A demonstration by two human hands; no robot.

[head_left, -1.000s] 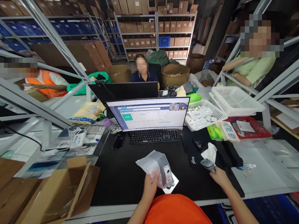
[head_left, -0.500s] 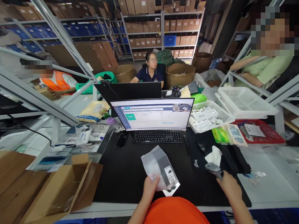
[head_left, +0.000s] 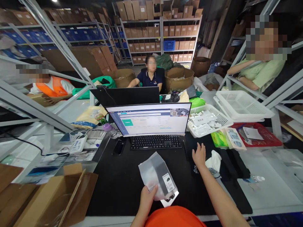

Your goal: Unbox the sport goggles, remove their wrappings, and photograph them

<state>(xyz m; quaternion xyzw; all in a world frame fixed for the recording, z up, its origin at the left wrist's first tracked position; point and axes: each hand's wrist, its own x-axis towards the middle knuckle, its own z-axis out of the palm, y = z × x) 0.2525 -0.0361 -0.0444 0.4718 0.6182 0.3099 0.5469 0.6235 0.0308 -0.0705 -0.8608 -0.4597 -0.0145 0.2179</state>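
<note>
My left hand point(head_left: 148, 197) pinches the lower left edge of a frosted plastic bag point(head_left: 152, 171). The bag has a dark band and a white barcode label, and a white card point(head_left: 170, 200) with a dark picture shows from under its lower edge. On the mouse pad point(head_left: 189, 148), my right hand point(head_left: 200, 155) lies over the computer mouse, which it hides, with its fingers forward. A grey barcode scanner point(head_left: 214, 172) rests by my right forearm, partly covered by it. Beside it is a crumpled white tissue point(head_left: 215, 160).
A monitor point(head_left: 151, 119) and keyboard point(head_left: 155, 142) stand ahead, with a phone point(head_left: 118, 147) to their left. An open carton point(head_left: 80, 195) is at the left. White baskets point(head_left: 227, 118) and a red tray point(head_left: 267, 138) are at the right. Several people sit or stand beyond the desk.
My right hand has let go of the barcode scanner and moved forward and left onto the mouse. My left hand keeps the bag. The whole view has shifted slightly.
</note>
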